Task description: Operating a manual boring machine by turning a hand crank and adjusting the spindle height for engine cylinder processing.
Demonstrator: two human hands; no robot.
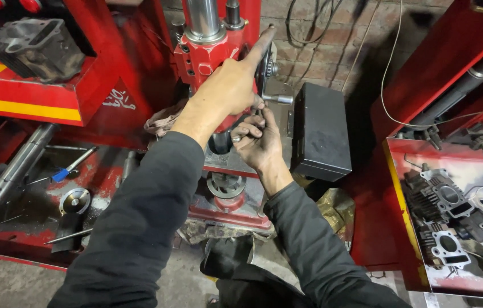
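My left hand (227, 85) rests on the red machine head (201, 57). Its index finger points up along the hand wheel (269, 64), and the other fingers curl at the base of a short chrome handle (279, 98). Just below it, touching it, is my right hand (257, 142), which wears a ring. Its fingers are bent together under the left hand, and what they pinch is hidden. A chrome column (203, 17) rises from the head. Under my hands a round fixture (225, 185) sits on the red base.
A black box (321, 131) stands right of the machine. A dark finned engine cylinder (36, 48) sits on the red shelf at upper left. Cylinder heads (447, 225) lie on a tray at right. At left lie a steel shaft (13, 171), a blue-handled tool (67, 170) and a metal disc (74, 201).
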